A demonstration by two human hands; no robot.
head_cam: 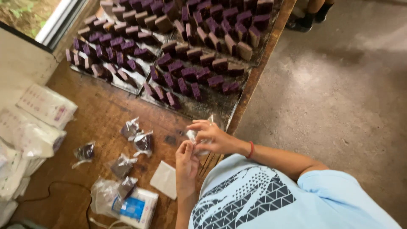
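A small clear bag [199,138] sat at the table's [101,110] right edge, long axis toward one o'clock, pinched by the right hand [212,136] and left hand [186,163]. At twelve o'clock, metal trays [212,104] held rows of purple blocks [186,72]; at nine o'clock lay bagged blocks [137,138].

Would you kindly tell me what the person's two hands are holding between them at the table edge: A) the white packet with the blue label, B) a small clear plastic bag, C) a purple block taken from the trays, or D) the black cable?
B: the left hand and right hand both pinch a small clear plastic bag at the edge of the wooden table, while the purple blocks stay on their trays.
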